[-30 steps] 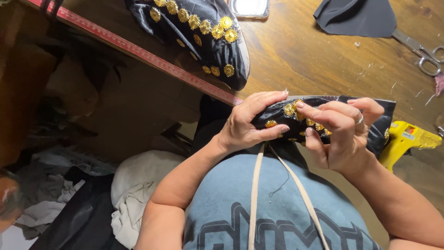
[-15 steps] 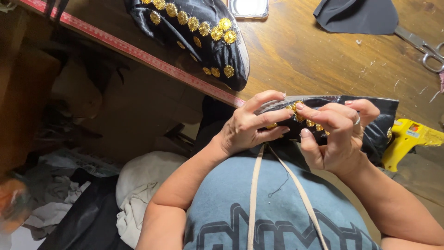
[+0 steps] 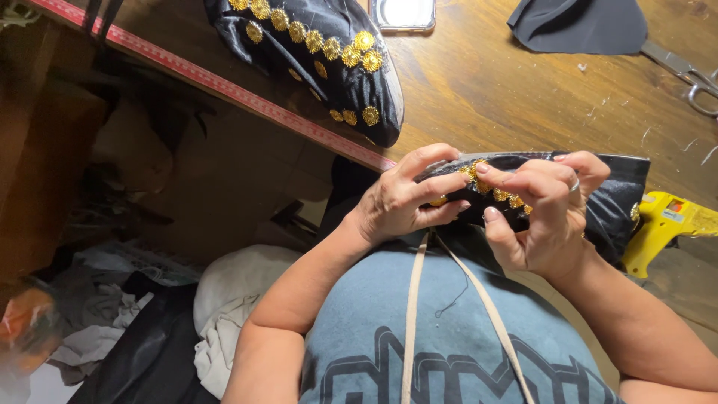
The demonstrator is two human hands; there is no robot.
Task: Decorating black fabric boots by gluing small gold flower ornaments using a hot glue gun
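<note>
At the worktop (image 3: 523,90) edge, the left hand (image 3: 400,198) and right hand (image 3: 542,206) both pinch a black fabric piece (image 3: 609,198), pressing gold sequin trim (image 3: 497,193) onto it; the next flower likely needs careful alignment and firm fingertip pressure.

shirt: blue-grey, dark print | neck: cream tape (image 3: 410,314) | right hand (image 3: 542,213): ring (image 3: 574,184)
</note>
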